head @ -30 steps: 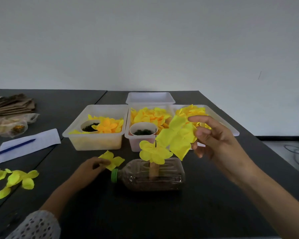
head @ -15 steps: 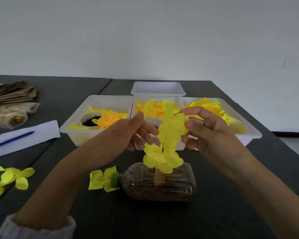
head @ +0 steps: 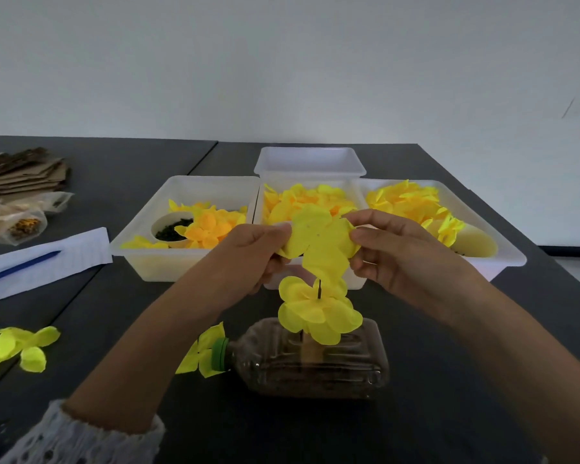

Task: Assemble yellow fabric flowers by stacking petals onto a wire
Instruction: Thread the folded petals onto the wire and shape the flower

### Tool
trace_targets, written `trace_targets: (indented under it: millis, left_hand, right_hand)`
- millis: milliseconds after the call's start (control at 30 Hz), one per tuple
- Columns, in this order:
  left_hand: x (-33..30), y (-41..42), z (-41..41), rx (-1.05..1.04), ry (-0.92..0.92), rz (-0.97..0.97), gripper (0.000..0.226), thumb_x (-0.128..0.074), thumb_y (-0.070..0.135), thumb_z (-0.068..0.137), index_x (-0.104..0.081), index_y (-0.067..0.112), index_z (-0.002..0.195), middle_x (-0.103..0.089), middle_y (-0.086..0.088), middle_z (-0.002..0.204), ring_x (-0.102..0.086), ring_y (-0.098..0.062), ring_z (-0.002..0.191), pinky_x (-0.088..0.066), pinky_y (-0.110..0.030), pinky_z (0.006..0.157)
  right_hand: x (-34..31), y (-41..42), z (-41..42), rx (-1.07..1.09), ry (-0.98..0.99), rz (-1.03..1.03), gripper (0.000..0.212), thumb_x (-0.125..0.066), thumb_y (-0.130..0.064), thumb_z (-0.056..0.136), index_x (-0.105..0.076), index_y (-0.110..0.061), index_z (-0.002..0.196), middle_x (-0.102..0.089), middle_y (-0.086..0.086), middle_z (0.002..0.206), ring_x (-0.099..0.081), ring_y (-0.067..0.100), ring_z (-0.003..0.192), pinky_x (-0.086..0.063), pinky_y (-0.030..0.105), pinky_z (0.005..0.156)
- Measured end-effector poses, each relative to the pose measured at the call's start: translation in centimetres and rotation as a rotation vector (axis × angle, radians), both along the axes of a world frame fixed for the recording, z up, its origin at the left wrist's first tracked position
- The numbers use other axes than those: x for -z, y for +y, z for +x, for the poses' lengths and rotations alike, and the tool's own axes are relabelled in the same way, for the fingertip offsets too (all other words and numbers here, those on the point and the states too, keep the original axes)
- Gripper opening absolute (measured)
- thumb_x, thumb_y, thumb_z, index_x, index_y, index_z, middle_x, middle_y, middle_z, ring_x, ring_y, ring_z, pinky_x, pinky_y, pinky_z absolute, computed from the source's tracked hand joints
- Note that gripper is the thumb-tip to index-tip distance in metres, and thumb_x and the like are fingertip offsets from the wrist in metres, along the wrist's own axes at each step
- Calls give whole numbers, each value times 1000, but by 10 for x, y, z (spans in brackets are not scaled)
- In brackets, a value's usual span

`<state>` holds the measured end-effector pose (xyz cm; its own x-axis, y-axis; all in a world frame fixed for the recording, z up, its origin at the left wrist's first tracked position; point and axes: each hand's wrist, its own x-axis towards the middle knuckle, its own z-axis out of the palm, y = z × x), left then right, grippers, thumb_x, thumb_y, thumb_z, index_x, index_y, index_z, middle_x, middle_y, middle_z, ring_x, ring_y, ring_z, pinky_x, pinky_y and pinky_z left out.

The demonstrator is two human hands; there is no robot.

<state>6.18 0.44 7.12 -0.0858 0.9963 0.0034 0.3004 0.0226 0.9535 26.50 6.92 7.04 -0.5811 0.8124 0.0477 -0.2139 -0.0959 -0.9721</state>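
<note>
A yellow petal piece [head: 318, 242] is stretched flat between my two hands, just above the tip of a thin dark wire [head: 319, 289]. My left hand [head: 248, 256] pinches its left edge and my right hand [head: 395, 252] pinches its right edge. Lower on the wire sits a stack of yellow petals [head: 318, 313]. The wire stands up from a plastic bottle [head: 315, 360] that lies on its side with a green cap [head: 219, 354] at its left end.
Three white tubs with yellow and orange petals stand behind: left [head: 148, 259], middle [head: 355, 195], right [head: 503, 259], and a further tub [head: 308, 162] at the back. Loose petals lie by the cap [head: 201, 356] and at far left [head: 17, 346]. Paper with a blue pen [head: 21, 266] lies left.
My left hand left the petal on the table and came up to the piece held by my right hand. Both hands now spread that piece flat over the wire tip.
</note>
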Motion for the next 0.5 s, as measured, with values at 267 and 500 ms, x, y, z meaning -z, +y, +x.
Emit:
trace_targets:
  millis: [267,500]
  left_hand:
    - [19,-5,18,-108,316,227,48,-44,34,99,-53,-5,74,-52,-24,67,-51,-32,61,-49,-52,70]
    - [31,-9,22,-132,198,151,54,-37,53,92,-48,12,59,-49,10,47,-45,-1,46,-43,-28,62]
  right_hand:
    - [20,0,8,91,-327,-110,36,-47,-38,99,-58,-13,76,-51,4,59,-40,11,46,-30,21,44]
    - [26,-6,7,192,-476,102,37,-42,-28,103,-51,-13,70,-40,-1,53,-35,9,43,-30,20,44]
